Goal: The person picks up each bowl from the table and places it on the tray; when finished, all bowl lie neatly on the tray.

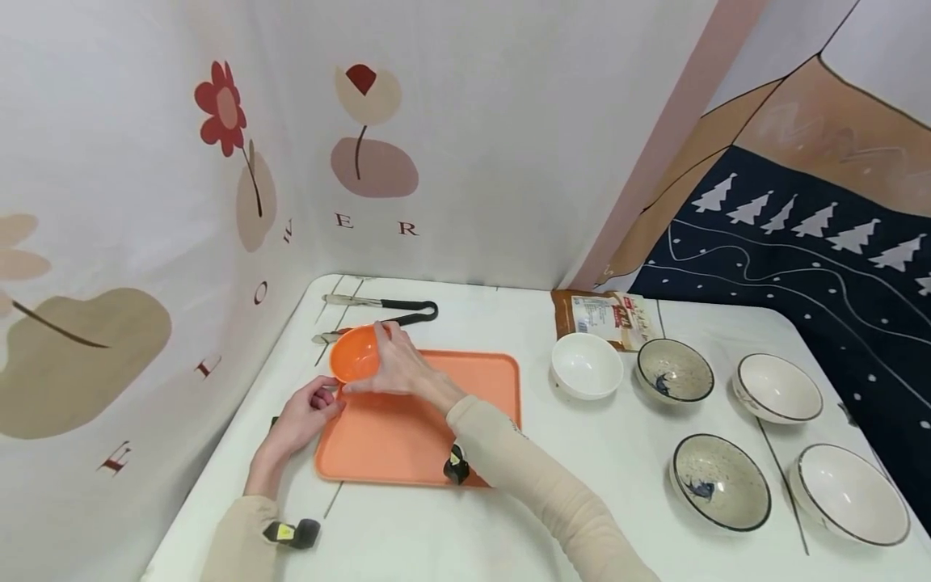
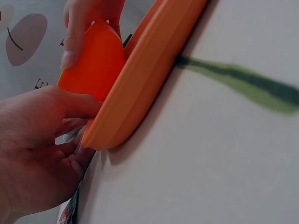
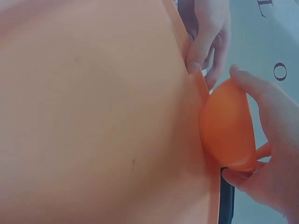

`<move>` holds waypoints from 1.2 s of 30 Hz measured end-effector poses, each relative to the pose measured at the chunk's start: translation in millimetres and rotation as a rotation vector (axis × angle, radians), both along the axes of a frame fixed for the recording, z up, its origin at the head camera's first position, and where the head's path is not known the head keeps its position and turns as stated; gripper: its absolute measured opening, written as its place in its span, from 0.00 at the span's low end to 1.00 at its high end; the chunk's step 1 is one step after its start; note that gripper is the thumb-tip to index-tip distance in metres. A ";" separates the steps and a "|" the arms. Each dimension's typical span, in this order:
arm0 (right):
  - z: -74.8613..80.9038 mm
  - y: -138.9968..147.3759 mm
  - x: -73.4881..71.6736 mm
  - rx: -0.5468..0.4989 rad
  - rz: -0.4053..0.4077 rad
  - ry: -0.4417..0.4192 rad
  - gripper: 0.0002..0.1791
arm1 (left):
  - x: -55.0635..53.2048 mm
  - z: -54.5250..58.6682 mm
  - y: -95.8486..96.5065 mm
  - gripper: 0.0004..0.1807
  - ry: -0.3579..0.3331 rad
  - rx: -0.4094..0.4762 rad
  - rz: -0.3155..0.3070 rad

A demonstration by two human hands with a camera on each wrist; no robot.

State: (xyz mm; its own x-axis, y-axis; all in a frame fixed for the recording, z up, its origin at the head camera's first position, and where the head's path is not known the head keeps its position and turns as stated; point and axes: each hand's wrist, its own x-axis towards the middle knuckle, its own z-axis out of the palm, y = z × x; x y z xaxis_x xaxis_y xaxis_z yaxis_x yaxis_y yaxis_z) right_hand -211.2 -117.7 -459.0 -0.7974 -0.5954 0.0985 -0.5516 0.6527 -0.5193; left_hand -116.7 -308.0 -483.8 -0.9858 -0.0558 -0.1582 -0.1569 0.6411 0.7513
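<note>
An orange bowl (image 1: 352, 356) is in my right hand (image 1: 398, 365), thumb and fingers spread across it at the rim. It sits over the far left corner of a light orange tray (image 1: 407, 444), tilted on its side in the right wrist view, its curved outside close against the tray rim (image 3: 204, 93). My left hand (image 1: 301, 416) pinches the tray's left edge just below the bowl. In the left wrist view the left thumb lies on top of the rim and the other fingers curl beneath it, near the bowl (image 2: 98, 60).
Tongs (image 1: 407, 305) with black handles lie behind the tray. To the right stand a white bowl (image 1: 587, 366), two speckled grey bowls (image 1: 720, 482) and two dark-rimmed white bowls (image 1: 847, 493). A brown food packet (image 1: 604, 318) lies at the back, near the curtain (image 1: 465, 145).
</note>
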 end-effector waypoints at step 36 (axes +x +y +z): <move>52.7 110.5 22.1 -0.307 -0.175 -0.182 0.65 | 2.2 1.5 0.2 0.20 0.011 -0.037 -0.005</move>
